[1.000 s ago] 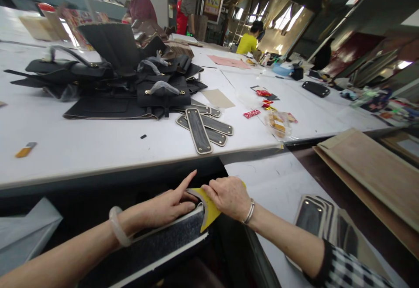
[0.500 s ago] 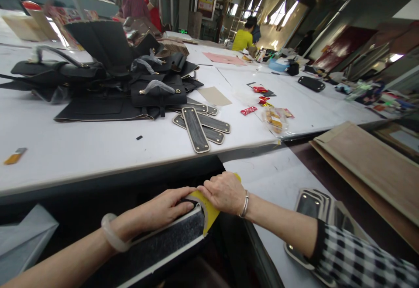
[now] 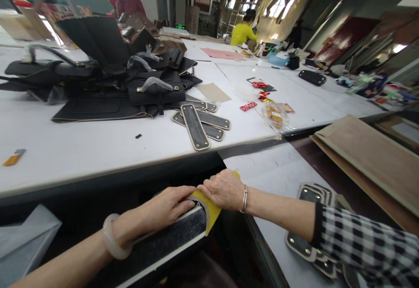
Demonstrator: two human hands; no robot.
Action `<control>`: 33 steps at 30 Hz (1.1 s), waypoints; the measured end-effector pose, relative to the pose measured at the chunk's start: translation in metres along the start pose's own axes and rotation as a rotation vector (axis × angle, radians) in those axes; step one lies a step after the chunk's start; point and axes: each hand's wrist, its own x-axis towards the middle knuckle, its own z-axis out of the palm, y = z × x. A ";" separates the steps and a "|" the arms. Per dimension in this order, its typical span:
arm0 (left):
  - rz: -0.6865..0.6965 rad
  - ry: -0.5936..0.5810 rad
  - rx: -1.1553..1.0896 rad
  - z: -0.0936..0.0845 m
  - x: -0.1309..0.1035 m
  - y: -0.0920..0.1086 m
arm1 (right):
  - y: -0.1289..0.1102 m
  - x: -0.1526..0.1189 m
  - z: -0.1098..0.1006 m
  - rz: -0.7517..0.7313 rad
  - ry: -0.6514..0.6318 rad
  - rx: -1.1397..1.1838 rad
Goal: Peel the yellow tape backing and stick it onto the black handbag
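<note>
Below me lies a black bag piece [image 3: 170, 235] with pale edges, its lower part cut off by the picture's bottom. Along its upper edge rests my left hand [image 3: 168, 207], thumb and fingers closed over the rim. My right hand [image 3: 224, 191] is curled tight on the yellow curved end piece [image 3: 212, 214] at the bag's right end. The two hands touch at the fingertips. Whether the yellow piece is attached to the bag I cannot tell.
Several dark panels with pale rims lie on the table [image 3: 98, 148], such as this panel [image 3: 195, 126]. More panels [image 3: 307, 198] are stacked at right, near brown sheets [image 3: 369, 161]. Black bags [image 3: 157, 89] pile at left; a brush [image 3: 15, 157] lies nearer. People [image 3: 240, 32] work behind.
Both hands keep the same hold on the bag and the yellow piece. My view has shifted slightly. One person in red at the back is out of sight.
</note>
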 end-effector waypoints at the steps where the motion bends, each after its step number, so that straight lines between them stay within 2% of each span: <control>1: 0.003 0.006 0.011 0.001 0.000 0.000 | 0.000 -0.001 0.000 -0.001 -0.003 0.001; 10: 0.069 -0.004 0.060 0.003 -0.002 0.002 | -0.005 -0.011 0.007 0.022 -0.031 0.060; 14: 0.086 0.034 0.067 0.004 -0.006 0.005 | -0.011 -0.018 0.013 0.041 -0.029 0.120; 18: 0.018 -0.013 0.081 0.001 -0.009 0.009 | -0.014 -0.020 0.019 -0.006 -0.011 0.246; 21: -0.075 -0.008 0.075 -0.007 -0.013 0.009 | -0.008 -0.016 0.024 0.019 -0.030 0.483; 24: -0.122 0.062 0.053 -0.016 -0.029 0.010 | -0.002 -0.016 0.027 0.115 -0.105 0.776; 28: -0.153 0.135 0.016 -0.032 -0.061 0.009 | 0.004 -0.022 0.031 0.276 -0.207 1.151; 31: -0.253 0.192 -0.006 -0.041 -0.087 0.003 | 0.002 -0.022 0.034 0.308 -0.238 1.465; 33: -0.321 0.280 -0.052 -0.041 -0.105 -0.004 | -0.002 -0.018 0.037 0.311 -0.239 1.643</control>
